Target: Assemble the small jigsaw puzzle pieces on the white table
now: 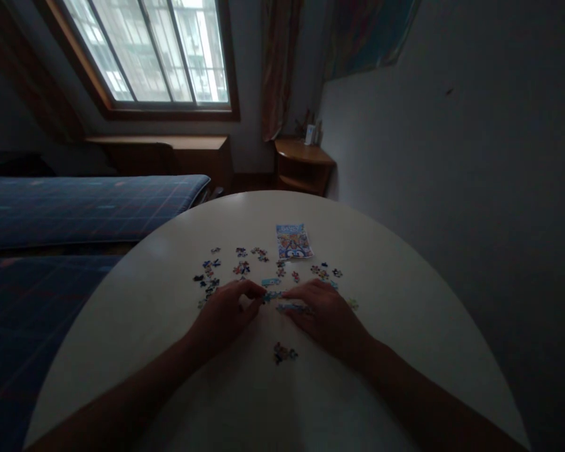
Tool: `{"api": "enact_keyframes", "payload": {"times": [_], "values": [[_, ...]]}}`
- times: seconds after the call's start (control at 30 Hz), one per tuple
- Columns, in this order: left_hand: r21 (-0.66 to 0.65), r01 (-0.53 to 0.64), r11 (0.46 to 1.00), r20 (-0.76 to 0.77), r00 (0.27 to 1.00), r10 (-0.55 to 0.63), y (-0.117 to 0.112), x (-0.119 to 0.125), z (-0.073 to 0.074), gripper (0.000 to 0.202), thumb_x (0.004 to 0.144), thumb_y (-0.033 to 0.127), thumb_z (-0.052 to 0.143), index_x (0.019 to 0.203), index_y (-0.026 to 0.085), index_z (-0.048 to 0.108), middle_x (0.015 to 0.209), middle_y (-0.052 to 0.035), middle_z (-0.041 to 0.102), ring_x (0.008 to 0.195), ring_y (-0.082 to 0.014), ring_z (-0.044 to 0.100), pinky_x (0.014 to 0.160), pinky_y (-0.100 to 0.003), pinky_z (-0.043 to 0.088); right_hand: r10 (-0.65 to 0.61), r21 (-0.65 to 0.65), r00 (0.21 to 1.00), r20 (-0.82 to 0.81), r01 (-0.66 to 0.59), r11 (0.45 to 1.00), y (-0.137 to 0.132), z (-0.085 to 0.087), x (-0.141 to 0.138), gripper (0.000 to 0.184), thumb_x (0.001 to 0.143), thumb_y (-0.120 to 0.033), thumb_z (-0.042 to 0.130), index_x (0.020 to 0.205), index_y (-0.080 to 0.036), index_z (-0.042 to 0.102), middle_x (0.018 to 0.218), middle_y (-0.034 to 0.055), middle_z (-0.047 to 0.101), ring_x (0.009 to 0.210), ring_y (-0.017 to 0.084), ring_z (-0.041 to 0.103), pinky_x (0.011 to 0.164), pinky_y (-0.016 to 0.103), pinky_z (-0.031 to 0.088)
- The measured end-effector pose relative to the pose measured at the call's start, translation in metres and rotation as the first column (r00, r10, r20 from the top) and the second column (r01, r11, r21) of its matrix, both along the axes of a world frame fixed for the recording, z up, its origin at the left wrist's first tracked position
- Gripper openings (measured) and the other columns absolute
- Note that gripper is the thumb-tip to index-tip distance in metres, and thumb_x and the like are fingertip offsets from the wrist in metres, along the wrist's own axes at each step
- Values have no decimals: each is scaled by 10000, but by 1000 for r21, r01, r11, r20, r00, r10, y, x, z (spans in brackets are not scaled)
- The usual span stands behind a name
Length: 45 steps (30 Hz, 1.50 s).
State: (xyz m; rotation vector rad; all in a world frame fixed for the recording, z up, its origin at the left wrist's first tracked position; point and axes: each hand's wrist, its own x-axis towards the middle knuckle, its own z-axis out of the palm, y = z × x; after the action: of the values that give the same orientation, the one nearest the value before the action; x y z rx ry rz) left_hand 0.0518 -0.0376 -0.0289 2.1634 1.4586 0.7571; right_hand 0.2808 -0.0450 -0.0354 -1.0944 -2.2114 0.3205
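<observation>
Both hands are over jigsaw pieces at the middle of the round table. My left hand has thumb and index finger closed around the left end of a small blue joined strip of jigsaw pieces. My right hand rests its index fingertip on the right end of that strip, with the thumb lower and apart. Another joined strip lies partly under the right hand. Just beyond is a light-blue piece. Closer to me is a small cluster of pieces. Fine details are dim.
Several loose pieces are scattered beyond and beside the hands on the white round table. A colourful printed packet lies behind them. A plaid bed stands left, a wall right, and a corner shelf behind.
</observation>
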Motion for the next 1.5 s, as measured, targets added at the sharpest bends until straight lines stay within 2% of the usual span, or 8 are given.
{"api": "enact_keyframes", "payload": {"times": [0.17, 0.3, 0.5, 0.6, 0.8, 1.07, 1.33, 1.5], "values": [[-46, -40, 998, -234, 972, 29, 7, -10, 4, 200, 840, 167, 577, 961, 217, 727, 922, -55, 740, 848, -219, 679, 797, -368, 527, 28, 83, 989, 147, -40, 996, 4, -1, 11, 247, 869, -249, 688, 1116, -260, 691, 1157, 59, 700, 1083, 229, 610, 955, 429, 490], [-33, 4, 999, -274, 961, -13, 7, -13, 3, 175, 861, 186, 576, 951, 225, 721, 935, -43, 743, 902, -234, 662, 829, -388, 521, 56, 53, 976, 208, -69, 996, 1, -1, 13, 176, 901, -255, 638, 1055, -289, 719, 1207, 48, 680, 1106, 234, 602, 972, 451, 480], [219, -51, 974, -265, 958, 110, 24, -26, -10, 209, 915, 251, 555, 1060, 198, 696, 1101, -75, 712, 1010, -265, 623, 923, -448, 501, 83, 14, 974, 213, -87, 996, 0, 1, 13, 176, 923, -244, 599, 1053, -268, 716, 1208, 59, 677, 1108, 233, 599, 977, 453, 476], [293, 12, 956, -279, 957, 74, 37, -33, -18, 272, 921, 239, 557, 1161, 189, 676, 1231, -79, 676, 1128, -271, 582, 999, -458, 464, 94, -4, 974, 208, -95, 995, 1, 2, 12, 184, 916, -231, 601, 1064, -250, 709, 1190, 66, 684, 1099, 227, 599, 980, 446, 475], [313, 63, 948, -296, 955, 35, 45, -35, -28, 269, 945, 221, 524, 1154, 233, 694, 1224, -40, 694, 1140, -260, 584, 1007, -477, 464, 106, -11, 972, 209, -106, 994, 1, 0, 13, 188, 925, -243, 590, 1071, -258, 707, 1159, 52, 699, 1082, 221, 607, 980, 441, 467], [331, 115, 937, -325, 946, -1, 41, -28, -26, 284, 978, 220, 468, 1169, 200, 677, 1243, -62, 675, 1150, -250, 581, 1013, -461, 474, 111, -3, 976, 190, -112, 994, 3, 0, 12, 199, 906, -215, 607, 1071, -264, 708, 1142, 57, 705, 1067, 217, 617, 966, 436, 475], [239, 272, 932, -449, 882, -142, 46, -14, -24, 523, 998, 287, 377, 1508, 180, 335, 1560, -66, 380, 1435, -261, 324, 1151, -474, 324, 106, -4, 979, 174, -107, 994, 4, 3, 11, 175, 897, -215, 626, 1050, -248, 704, 1141, 58, 704, 1071, 226, 616, 955, 444, 486], [242, 238, 940, -424, 898, -118, 44, -15, -19, 440, 1000, 313, 385, 1412, 182, 468, 1408, -86, 562, 1334, -259, 453, 1138, -474, 323, 107, 15, 979, 172, -111, 994, 3, 2, 12, 171, 897, -205, 622, 1044, -250, 696, 1129, 55, 706, 1058, 213, 626, 945, 430, 494]]}}
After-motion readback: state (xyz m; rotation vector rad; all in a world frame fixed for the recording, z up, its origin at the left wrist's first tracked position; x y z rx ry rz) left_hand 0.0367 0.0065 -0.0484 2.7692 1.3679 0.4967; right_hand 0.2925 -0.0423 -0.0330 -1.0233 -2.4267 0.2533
